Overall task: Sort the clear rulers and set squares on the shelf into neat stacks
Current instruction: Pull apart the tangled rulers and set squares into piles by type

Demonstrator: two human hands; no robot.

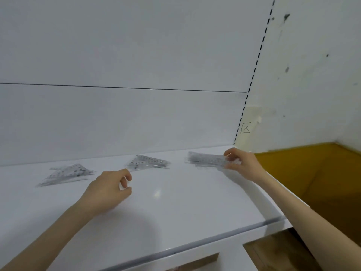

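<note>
Shelf [175, 204], glossy white by a stained wall [312, 79]: right hand [243, 165] pinches the ruler stack [205, 160], left hand [106, 190] loosely curled, empty.

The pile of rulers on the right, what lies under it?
Only the white shelf shows under the pile of rulers. The right hand grips its right end and covers what lies there.

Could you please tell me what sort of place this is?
Probably a shop or stockroom: a white shelf with a panelled back, a slotted upright for adjustable shelving, and clear set squares and rulers laid out in stacks like stock.
</note>
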